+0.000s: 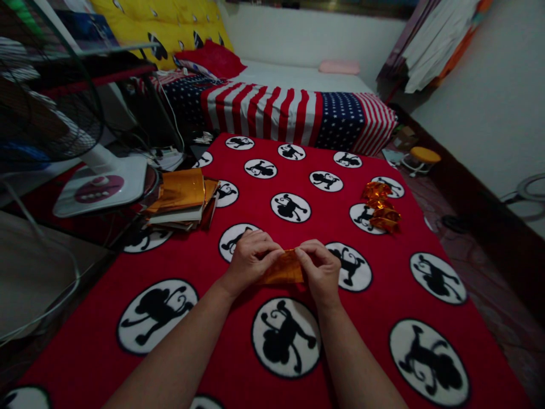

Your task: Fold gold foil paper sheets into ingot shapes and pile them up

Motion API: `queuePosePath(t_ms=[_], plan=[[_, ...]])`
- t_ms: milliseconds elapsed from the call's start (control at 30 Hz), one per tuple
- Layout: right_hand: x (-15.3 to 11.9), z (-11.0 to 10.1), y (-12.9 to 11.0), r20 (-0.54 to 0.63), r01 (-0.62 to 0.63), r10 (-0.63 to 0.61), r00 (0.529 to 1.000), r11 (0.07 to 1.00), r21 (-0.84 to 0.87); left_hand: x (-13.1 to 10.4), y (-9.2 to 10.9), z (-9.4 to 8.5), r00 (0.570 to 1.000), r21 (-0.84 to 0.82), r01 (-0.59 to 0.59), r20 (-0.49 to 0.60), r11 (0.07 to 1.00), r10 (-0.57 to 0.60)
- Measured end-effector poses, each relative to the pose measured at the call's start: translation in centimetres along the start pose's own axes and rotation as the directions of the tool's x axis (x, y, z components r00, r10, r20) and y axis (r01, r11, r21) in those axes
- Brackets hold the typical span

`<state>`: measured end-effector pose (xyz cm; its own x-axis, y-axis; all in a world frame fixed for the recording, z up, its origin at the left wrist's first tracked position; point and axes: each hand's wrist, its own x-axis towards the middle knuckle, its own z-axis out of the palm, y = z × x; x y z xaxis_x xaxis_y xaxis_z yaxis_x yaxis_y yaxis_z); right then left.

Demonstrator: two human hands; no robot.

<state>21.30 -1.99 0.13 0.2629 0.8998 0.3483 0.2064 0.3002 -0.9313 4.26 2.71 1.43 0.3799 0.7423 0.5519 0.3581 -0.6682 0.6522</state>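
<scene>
At the far left, a white fan base (102, 187) is standing beside the red cloth (361, 352), which is spreading across the foreground with black monkeys in white circles. Next to it, a stack of orange and pale sheets (183, 193) is lying on the cloth's left edge. Behind, a bed (264, 111) is showing a stars-and-stripes cover; rightward, crumpled orange foil (382, 207) is resting on the cloth, and a yellow-topped stool (426, 154) is standing on the floor.

At the cloth's middle, an orange piece (284, 271) is lying between the hands, its long axis apparently running left to right, though fingers are covering its ends. The left hand (254, 255) is pinching its upper left edge; the right hand (319, 268) is clamping its upper right, both forearms reaching forward and converging.
</scene>
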Motion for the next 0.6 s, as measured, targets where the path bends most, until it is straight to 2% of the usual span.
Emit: queuePosePath(t_ms=[233,600], plan=[[-0.2,0.0,0.2,-0.028,0.017,-0.018,0.999,0.999,-0.040,0.0,-0.3,0.2,0.999,-0.034,0.038,0.013,0.999,-0.037],[0.0,-0.4,0.4,-0.091,0.029,-0.031,0.995,0.999,-0.023,0.0,-0.1,-0.8,0.990,-0.064,0.134,0.040,0.989,-0.132]])
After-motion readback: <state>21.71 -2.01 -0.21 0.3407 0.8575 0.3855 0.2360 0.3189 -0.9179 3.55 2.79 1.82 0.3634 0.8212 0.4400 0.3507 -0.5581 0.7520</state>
